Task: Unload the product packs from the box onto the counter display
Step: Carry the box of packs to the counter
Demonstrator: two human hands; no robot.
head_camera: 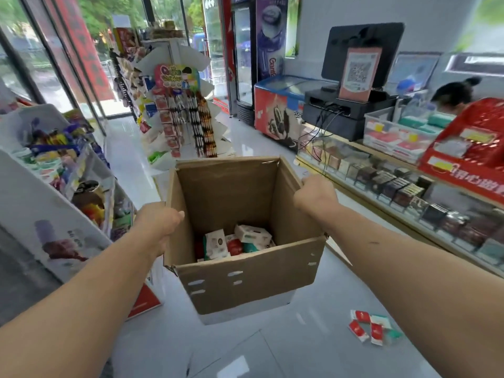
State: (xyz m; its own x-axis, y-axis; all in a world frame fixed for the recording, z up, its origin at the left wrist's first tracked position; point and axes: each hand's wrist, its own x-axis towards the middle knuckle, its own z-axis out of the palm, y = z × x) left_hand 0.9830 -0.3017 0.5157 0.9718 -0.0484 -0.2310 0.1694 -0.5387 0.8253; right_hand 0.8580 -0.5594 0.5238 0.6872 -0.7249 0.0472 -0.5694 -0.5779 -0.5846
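Your left hand [161, 222] and right hand [313, 196] each curl over a side rim of the cardboard box [245, 285], where the product packs [237, 242] lie loose at the bottom, probably light and soft, so pinch each across its flat faces.

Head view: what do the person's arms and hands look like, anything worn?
Both forearms are bare, no sleeves in view. The left hand and right hand wear no gloves, watch or visible rings. The right forearm bears a small dark mark.
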